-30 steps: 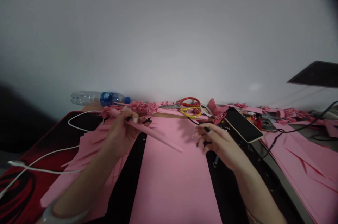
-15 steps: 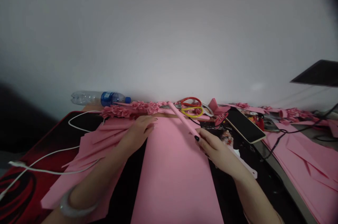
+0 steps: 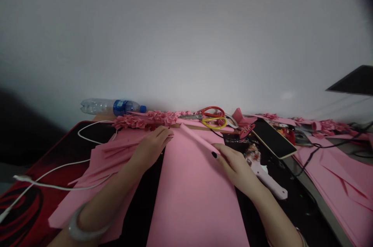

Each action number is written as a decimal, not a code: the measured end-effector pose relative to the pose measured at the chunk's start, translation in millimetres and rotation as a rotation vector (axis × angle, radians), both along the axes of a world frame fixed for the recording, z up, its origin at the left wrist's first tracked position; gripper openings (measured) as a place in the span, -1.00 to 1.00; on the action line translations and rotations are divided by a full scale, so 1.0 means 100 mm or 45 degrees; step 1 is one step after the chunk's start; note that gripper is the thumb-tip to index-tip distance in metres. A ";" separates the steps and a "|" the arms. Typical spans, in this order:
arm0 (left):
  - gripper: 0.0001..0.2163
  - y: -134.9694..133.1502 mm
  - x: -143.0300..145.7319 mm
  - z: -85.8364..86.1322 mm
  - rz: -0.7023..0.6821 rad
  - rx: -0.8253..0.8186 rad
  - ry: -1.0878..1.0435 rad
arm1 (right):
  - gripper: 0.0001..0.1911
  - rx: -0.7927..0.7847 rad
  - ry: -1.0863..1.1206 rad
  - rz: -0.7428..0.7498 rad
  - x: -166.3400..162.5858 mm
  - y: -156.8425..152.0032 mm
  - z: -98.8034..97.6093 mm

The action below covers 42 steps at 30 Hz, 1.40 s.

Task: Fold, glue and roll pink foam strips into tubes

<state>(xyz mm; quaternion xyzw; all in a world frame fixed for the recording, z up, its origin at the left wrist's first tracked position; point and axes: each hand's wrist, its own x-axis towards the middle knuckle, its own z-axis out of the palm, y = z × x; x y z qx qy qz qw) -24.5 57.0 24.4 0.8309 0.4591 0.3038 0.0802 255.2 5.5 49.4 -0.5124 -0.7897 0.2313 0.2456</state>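
Observation:
My right hand (image 3: 234, 165) grips the near end of a long, thin pink paper cone (image 3: 196, 139), whose tip points away toward the back left. The cone lies low over the far end of a large pink paper sheet (image 3: 189, 196) spread in front of me. My left hand (image 3: 151, 146) rests with fingers together on the far left corner of that sheet, next to a heap of cut pink paper strips (image 3: 112, 152). A row of small pink paper flowers (image 3: 145, 119) lies just beyond my left hand.
Red and yellow scissors (image 3: 212, 117) lie at the back near the wall. A phone (image 3: 274, 138) and a pink glue gun (image 3: 266, 179) sit to the right. A water bottle (image 3: 112, 106) lies at the back left, a white cable (image 3: 55, 169) on the left. More pink sheets (image 3: 335, 177) cover the right side.
The pink cone passed from my left hand to my right. My left hand dropped onto the sheet's corner, and my right hand lowered the cone toward the sheet.

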 end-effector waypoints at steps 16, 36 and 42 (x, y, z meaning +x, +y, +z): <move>-0.79 -0.24 0.04 0.05 -0.217 0.256 0.097 | -0.80 0.212 -0.248 0.096 0.31 0.14 -0.03; -0.78 -0.26 0.02 0.12 -0.186 -0.212 0.198 | -0.78 0.317 -0.274 0.087 0.30 0.18 -0.09; -0.79 -0.25 0.01 0.09 -0.212 -0.282 0.206 | -0.79 0.349 -0.220 0.083 0.29 0.19 -0.11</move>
